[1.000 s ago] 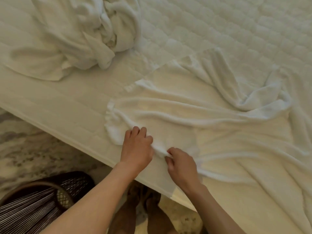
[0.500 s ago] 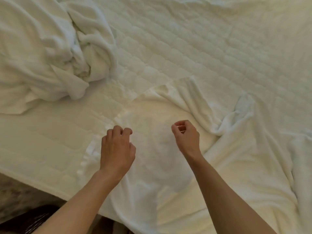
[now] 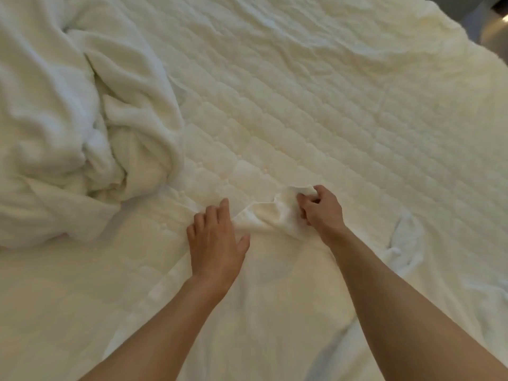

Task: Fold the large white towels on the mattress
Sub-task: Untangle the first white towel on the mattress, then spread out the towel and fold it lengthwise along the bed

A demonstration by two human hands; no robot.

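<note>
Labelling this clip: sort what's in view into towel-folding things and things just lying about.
In the job: spread towel, left hand pressing it flat, right hand gripping its edge, crumpled towel pile, mattress.
Lying about: dim shapes past the mattress corner, blurred.

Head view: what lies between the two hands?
In the head view, a raised, bunched edge of the white towel spans from the flat left hand to the right hand, which grips it.
</note>
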